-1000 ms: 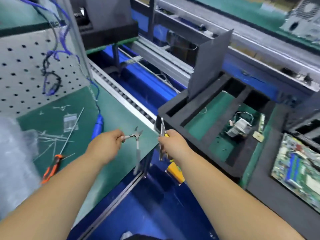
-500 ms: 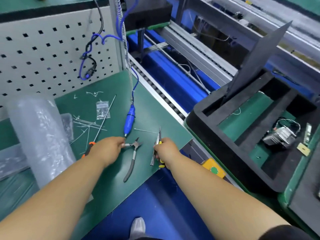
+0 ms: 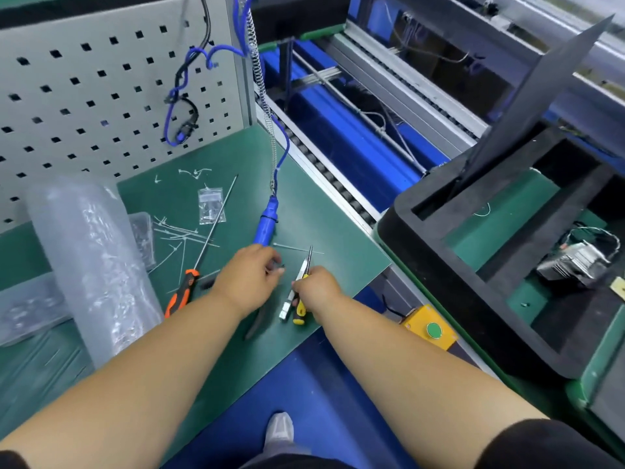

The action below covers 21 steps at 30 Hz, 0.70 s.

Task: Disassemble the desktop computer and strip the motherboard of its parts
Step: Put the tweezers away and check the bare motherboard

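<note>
My left hand lies curled over the head of dark-handled pliers that rest on the green mat; the jaws are hidden under my fingers. My right hand is shut on silver tweezers and a small yellow-handled tool, both low against the mat with their tips pointing away from me. A black foam tray stands to the right. In one of its compartments lies a small metal part with wires. No motherboard is in view.
A blue powered screwdriver on a coiled cable lies just beyond my left hand. An orange-black screwdriver, cut cable ties, a small bag and a bubble-wrap roll lie to the left. A yellow button box hangs at the mat's edge.
Both hands came down from the air onto the green mat with their tools. My left hand has since slid forward over the pliers' head. The view swung left, away from the tray.
</note>
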Tool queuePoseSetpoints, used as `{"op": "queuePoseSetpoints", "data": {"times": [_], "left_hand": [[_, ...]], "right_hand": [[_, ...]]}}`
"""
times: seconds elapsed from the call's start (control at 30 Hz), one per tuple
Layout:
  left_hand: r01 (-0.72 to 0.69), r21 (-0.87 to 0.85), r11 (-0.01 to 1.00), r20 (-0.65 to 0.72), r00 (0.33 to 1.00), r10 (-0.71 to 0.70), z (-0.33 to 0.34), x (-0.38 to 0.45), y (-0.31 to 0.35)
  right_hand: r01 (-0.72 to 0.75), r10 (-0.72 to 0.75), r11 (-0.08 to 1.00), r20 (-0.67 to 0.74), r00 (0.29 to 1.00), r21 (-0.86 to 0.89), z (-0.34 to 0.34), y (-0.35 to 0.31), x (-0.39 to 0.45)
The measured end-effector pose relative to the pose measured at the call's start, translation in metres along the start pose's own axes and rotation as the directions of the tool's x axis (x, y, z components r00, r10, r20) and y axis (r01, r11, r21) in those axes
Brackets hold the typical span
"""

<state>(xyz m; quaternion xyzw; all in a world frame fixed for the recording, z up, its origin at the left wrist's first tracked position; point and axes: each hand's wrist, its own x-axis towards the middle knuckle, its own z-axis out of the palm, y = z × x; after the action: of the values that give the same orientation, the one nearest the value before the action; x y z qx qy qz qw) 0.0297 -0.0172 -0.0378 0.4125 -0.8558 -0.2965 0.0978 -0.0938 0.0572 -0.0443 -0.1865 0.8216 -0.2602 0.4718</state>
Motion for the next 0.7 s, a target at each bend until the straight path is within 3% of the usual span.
{"op": "queuePoseSetpoints", "data": {"times": [0.17,0.3,0.57,0.7], "left_hand": [[-0.031,0.060,0.998,0.111,0.994,0.024,0.015,0.003,0.011],[-0.030,0.112,0.993,0.124,0.992,0.016,0.021,0.003,0.012],[-0.028,0.234,0.972,0.150,0.989,-0.008,0.026,0.004,0.016],[-0.021,0.300,0.954,0.168,0.985,-0.032,0.029,0.005,0.014]], "right_hand": [[0.024,-0.023,1.000,0.055,0.998,-0.018,0.003,0.002,-0.002],[0.023,-0.023,0.996,0.001,1.000,-0.089,-0.003,0.008,0.001],[0.050,-0.049,0.999,0.014,0.999,-0.016,-0.011,0.008,0.006],[0.069,-0.071,0.997,-0.058,0.996,-0.027,-0.014,0.011,0.007]]}}
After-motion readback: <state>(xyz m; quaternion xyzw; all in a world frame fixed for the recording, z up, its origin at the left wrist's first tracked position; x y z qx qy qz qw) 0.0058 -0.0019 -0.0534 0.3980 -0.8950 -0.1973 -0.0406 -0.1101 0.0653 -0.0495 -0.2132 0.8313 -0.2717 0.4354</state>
